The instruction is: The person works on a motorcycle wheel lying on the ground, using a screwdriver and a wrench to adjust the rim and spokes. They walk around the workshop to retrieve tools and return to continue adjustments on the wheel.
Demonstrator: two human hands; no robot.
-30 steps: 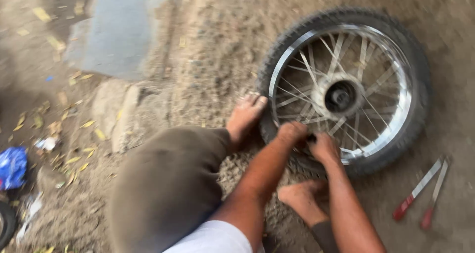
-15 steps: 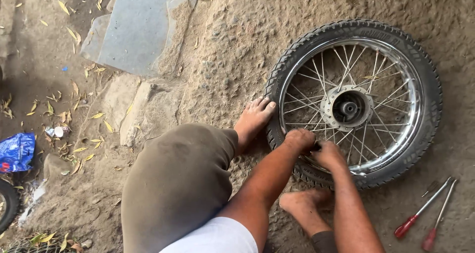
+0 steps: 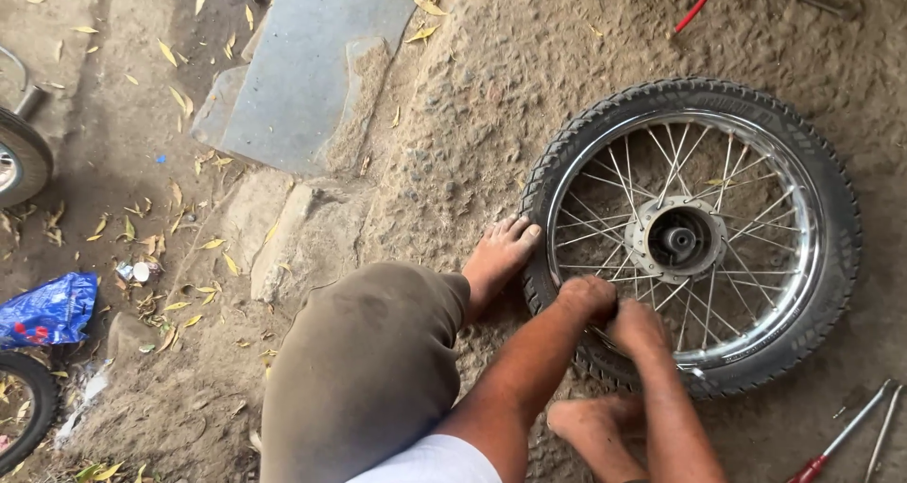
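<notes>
wheel (image 3: 694, 237) flat on dirt, right. left hand (image 3: 586, 299) & right hand (image 3: 638, 327) both clenched on near tyre edge. prob heavy, stiff rubber; grip at rim, not spokes.

A blue plastic bag (image 3: 47, 310) lies among scattered yellow leaves (image 3: 179, 100).

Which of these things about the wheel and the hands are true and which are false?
1. Both hands press on the near side of the wheel. True: left hand, right hand.
2. The wheel stands upright. False: it lies flat on the sandy ground.
3. A bare foot touches the tyre. True.
4. The red-handled tools are in the hands. False: they lie on the ground to the right.
5. The blue bag sits inside the wheel. False: it lies far left.
</notes>
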